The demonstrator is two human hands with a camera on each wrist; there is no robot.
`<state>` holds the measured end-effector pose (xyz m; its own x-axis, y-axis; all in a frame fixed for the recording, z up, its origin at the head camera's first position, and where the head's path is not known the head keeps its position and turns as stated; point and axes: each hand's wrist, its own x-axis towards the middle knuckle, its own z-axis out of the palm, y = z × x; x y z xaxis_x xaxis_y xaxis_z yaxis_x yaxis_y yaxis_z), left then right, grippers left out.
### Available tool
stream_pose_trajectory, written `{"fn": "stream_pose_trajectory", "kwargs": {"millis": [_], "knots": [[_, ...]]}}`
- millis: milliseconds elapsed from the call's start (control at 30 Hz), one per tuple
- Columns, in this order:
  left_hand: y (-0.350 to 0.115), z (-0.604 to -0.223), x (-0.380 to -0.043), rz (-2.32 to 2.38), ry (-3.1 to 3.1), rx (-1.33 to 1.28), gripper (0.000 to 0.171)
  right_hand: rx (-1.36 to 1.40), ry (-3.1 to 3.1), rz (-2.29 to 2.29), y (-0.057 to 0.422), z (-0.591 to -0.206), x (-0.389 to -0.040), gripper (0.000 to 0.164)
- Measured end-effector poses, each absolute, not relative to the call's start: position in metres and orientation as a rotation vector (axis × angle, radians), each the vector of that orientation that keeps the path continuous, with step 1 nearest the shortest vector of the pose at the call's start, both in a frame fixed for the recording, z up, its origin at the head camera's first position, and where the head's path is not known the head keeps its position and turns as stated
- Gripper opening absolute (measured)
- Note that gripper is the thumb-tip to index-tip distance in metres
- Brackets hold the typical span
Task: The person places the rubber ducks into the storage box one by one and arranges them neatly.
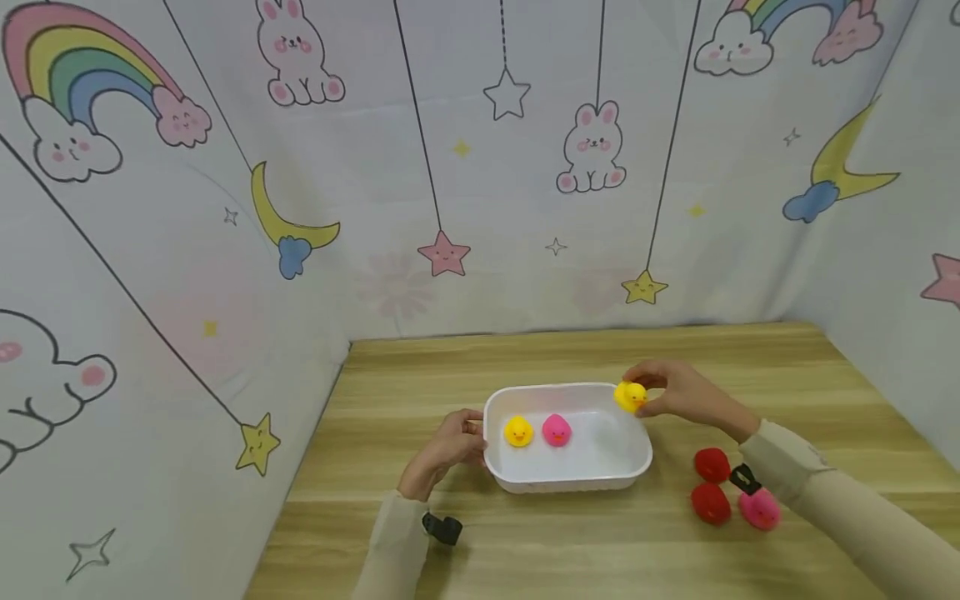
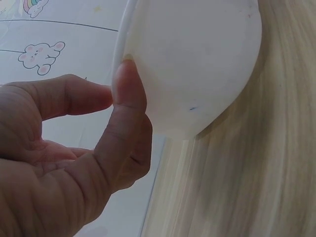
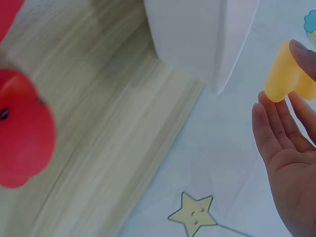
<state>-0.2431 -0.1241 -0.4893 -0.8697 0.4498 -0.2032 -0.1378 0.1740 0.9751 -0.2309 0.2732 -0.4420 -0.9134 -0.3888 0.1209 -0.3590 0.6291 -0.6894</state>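
A white plastic tub (image 1: 600, 450) stands on the wooden table, with a yellow rubber duck (image 1: 518, 432) and a pink rubber duck (image 1: 557, 431) inside, side by side toward its left. My left hand (image 1: 454, 442) pinches the tub's left end; in the left wrist view the thumb (image 2: 129, 89) lies against the outer wall, the index finger at the rim. Over the tub's back right corner, my right hand (image 1: 671, 393) holds another yellow rubber duck (image 1: 630, 397) between thumb and fingers. The right wrist view shows this duck (image 3: 282, 74) from behind, partly covered by the thumb.
Right of the tub, beside my right forearm, lie two red rubber ducks (image 1: 711, 503) and a pink one (image 1: 760, 509). A white cloth backdrop (image 1: 517, 317) printed with stars and rabbits rises behind the table (image 1: 570, 550) and along its sides.
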Motion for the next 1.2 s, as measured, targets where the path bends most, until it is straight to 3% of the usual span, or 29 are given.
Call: {"fn": "stream_pose_trajectory", "kwargs": {"millis": [733, 1200], "knots": [[-0.127, -0.491, -0.242, 1.755, 2.015, 0.294, 0.056, -0.695, 2.752, -1.018, 0.216, -0.464, -0.247, 0.048], [-0.129, -0.494, -0.243, 1.761, 2.008, 0.323, 0.055, -0.732, 2.842, -0.818, 0.198, -0.485, -0.249, 0.038]]}}
